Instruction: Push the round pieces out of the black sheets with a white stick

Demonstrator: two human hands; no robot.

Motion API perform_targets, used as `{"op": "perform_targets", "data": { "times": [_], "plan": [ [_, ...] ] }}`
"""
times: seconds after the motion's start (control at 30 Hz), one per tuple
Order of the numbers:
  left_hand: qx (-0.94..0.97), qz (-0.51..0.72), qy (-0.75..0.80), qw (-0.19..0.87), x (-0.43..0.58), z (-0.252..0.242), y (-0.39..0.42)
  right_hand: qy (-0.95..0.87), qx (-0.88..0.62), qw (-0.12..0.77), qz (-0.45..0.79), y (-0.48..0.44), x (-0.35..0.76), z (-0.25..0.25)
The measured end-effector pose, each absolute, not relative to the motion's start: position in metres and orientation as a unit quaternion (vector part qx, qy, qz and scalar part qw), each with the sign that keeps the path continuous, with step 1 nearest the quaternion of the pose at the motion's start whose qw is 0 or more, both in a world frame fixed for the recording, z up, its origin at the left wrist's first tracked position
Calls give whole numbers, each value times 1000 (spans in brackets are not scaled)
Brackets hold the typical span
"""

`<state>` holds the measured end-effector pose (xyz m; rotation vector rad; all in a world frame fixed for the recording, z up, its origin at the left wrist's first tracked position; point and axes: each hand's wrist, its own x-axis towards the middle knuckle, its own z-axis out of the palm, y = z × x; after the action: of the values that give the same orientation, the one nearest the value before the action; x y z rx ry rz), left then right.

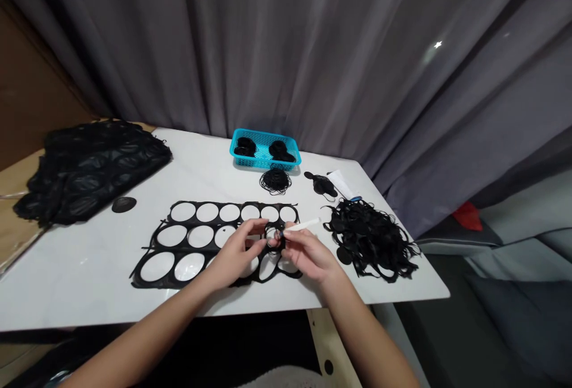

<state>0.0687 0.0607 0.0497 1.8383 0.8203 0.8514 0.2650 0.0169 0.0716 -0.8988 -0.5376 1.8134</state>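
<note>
Over the right part of a black sheet with round cut-outs (179, 224), both hands meet around a small thin black loop (272, 235). My left hand (239, 254) has its thumb and fingers curled at the loop's left side. My right hand (308, 252) is closed on a slim white pen-like tool (306, 224), whose pale end sticks out up and to the right. The tool's dark end points at the loop, and the fingers partly hide where they touch. Several rows of round holes show the white table through the sheet.
A blue basket (267, 163) with black bundles stands at the back, a coil of black cord (276, 180) before it. Black scraps (370, 239) pile up at right, near a white strip (342, 184). Folded black material (93, 170) and a black disc (124, 204) lie left.
</note>
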Motion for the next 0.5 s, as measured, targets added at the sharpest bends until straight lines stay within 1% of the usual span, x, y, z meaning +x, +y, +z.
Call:
{"op": "perform_targets", "data": {
  "times": [0.13,0.23,0.3,0.37,0.43,0.5],
  "plan": [
    [760,335,335,445,69,52,69,-183,-327,478,795,16,260,71],
    [772,336,364,398,52,53,63,-193,-339,515,763,19,259,70],
    [804,332,382,311,34,50,48,-237,-375,537,717,19,254,68],
    [853,310,372,197,17,42,27,-311,-419,523,674,16,244,62],
    [884,286,350,119,4,31,3,-405,-459,471,635,9,232,55],
    [897,272,343,63,-4,20,-16,-505,-499,412,571,1,220,47]
  ]
}}
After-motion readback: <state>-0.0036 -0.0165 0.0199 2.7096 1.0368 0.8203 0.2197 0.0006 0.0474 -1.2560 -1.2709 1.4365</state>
